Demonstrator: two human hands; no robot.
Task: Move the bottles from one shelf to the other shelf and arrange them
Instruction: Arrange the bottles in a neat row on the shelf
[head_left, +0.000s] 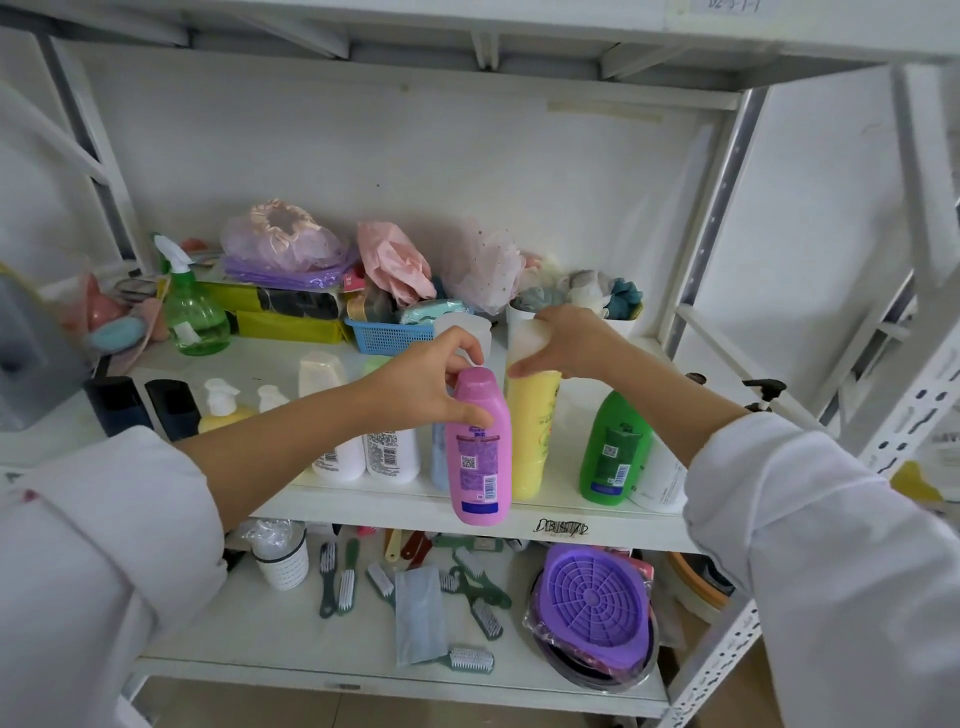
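Note:
My left hand (434, 376) grips the top of a pink bottle (480, 452), which hangs just in front of the middle shelf's (363, 506) front edge. My right hand (563, 343) is closed on the white cap of a yellow bottle (530, 436) standing upright on that shelf, right beside the pink one. A green bottle (615, 449) stands to the right with a white bottle (657, 478) next to it. Two white bottles (369, 454) and a pale blue one (439, 457) stand to the left, partly hidden behind my left forearm.
Along the shelf's left side stand two dark bottles (143, 408), pump bottles (223, 402) and a green spray bottle (195, 312). A blue basket (387, 335), bags and sponges fill the back. The lower shelf (322, 670) holds brushes, a cup and a purple basin (592, 605).

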